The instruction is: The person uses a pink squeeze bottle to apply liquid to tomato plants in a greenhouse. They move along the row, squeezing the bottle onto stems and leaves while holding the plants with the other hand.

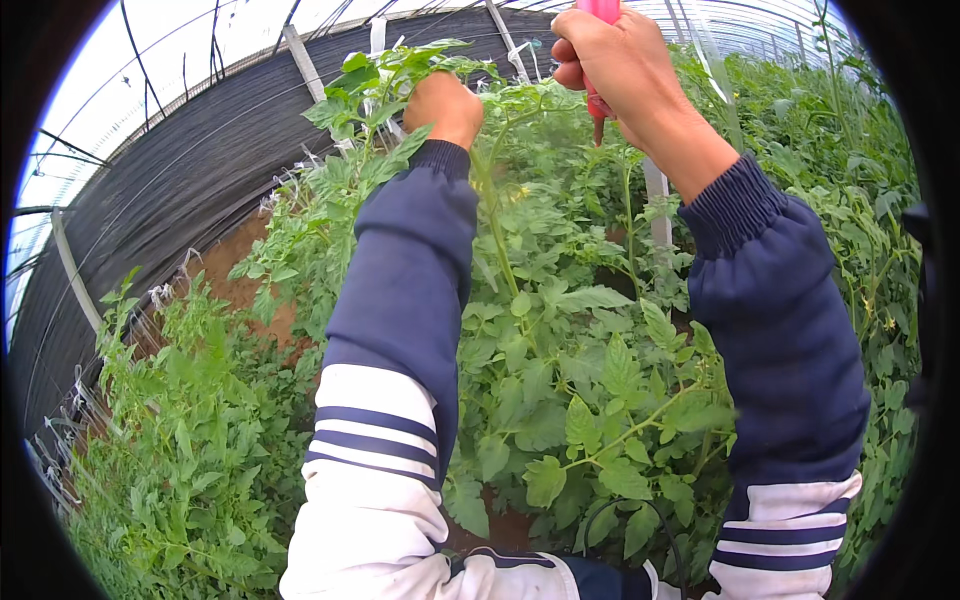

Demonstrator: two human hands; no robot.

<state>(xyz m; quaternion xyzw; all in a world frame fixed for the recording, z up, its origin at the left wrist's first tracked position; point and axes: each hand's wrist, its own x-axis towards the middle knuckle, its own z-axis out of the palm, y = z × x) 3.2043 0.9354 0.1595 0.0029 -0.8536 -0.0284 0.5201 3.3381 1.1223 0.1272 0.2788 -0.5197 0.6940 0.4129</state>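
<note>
My left hand (pixel 444 107) is raised and curled among the leafy top of a tomato plant (pixel 367 161). Its back faces me, so its fingers and anything in them are hidden. Up at the right, my right hand (pixel 634 71) grips a pink-red tool (pixel 600 10) held upright, its narrow brown tip (pixel 598 133) pointing down. The tool's upper end runs out of the picture. Between my forearms rises a thick green tomato stem (pixel 495 217), with a side branch bending over toward the tool's tip without clear contact.
Dense tomato foliage (pixel 195 405) fills both sides. A concrete post (pixel 658 202) stands among the plants ahead. Dark sheeting (pixel 180 165) lines the greenhouse's left side, with bare brown soil (pixel 240 262) at its foot. A thin dark loop (pixel 667 517) lies near my body.
</note>
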